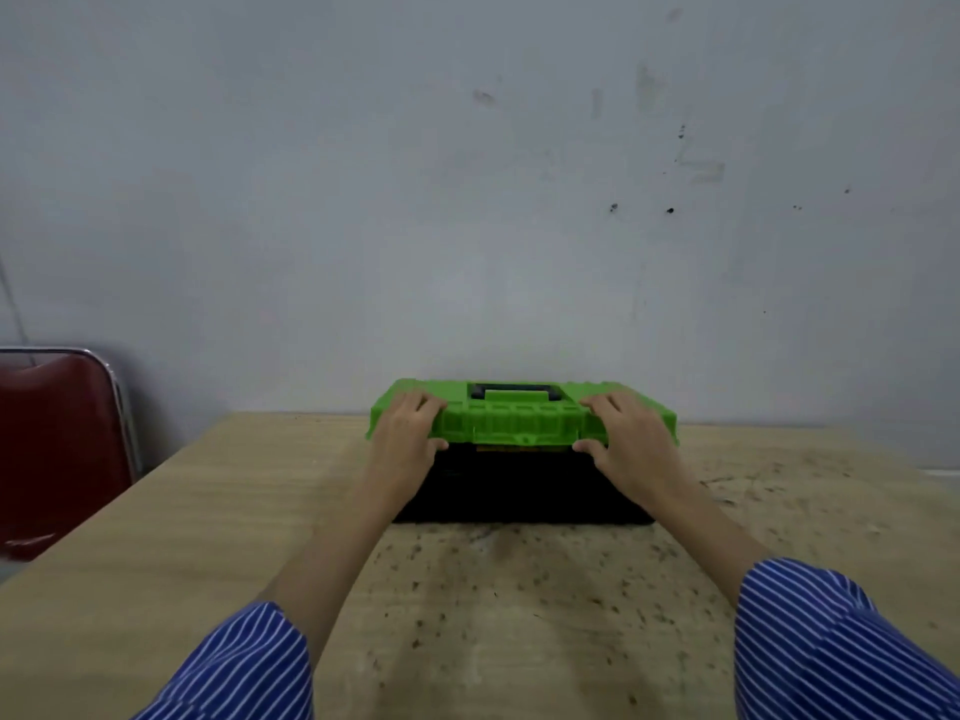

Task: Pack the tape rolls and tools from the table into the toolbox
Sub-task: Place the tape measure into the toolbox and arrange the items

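My left hand point(408, 433) and right hand point(631, 441) each grip the green lid point(511, 420) of the toolbox point(519, 485), fingers on top, thumbs under its front edge, forearms outstretched.

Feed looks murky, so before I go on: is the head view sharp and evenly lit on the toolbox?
Head view: soft and dim overall; green lid reads clearly, black toolbox base is lost in shadow; both hands slightly blurred; wide-angle bend at the table edges.
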